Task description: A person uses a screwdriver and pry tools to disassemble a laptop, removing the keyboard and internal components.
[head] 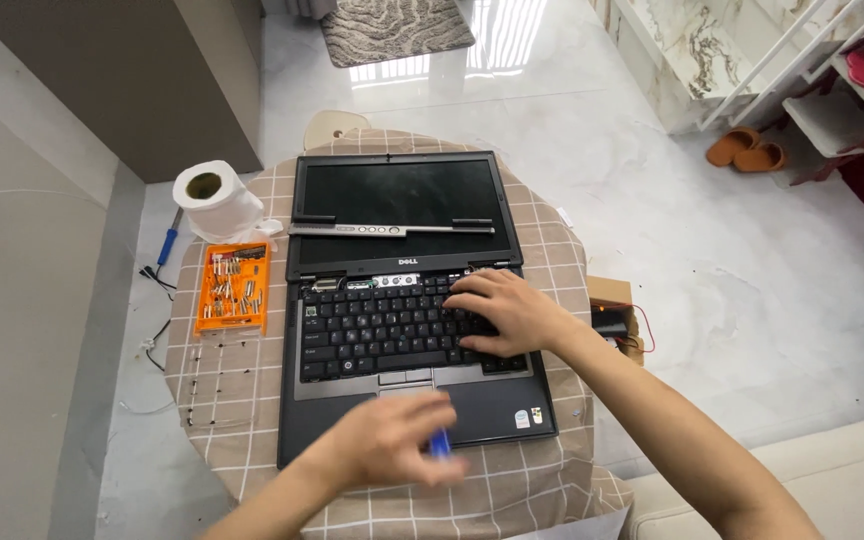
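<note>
Laptop (402, 300) lies opened flat in the middle of the round bench (542, 480), screen pushed back toward the far edge, hinge trim strip (392, 230) off and resting across the screen. Right hand (507, 312) lies flat on the right side of the keyboard (382, 325), fingers spread, holding nothing, seemingly steadying it. Left hand (387, 445) hovers blurred over the near edge, grip closed round a blue-handled tool (439, 442). Orange bit tray (233, 288) sits at the left edge within reach, toilet roll (214, 197) beyond it, loose screws (207, 350) lined up beside the laptop.
</note>
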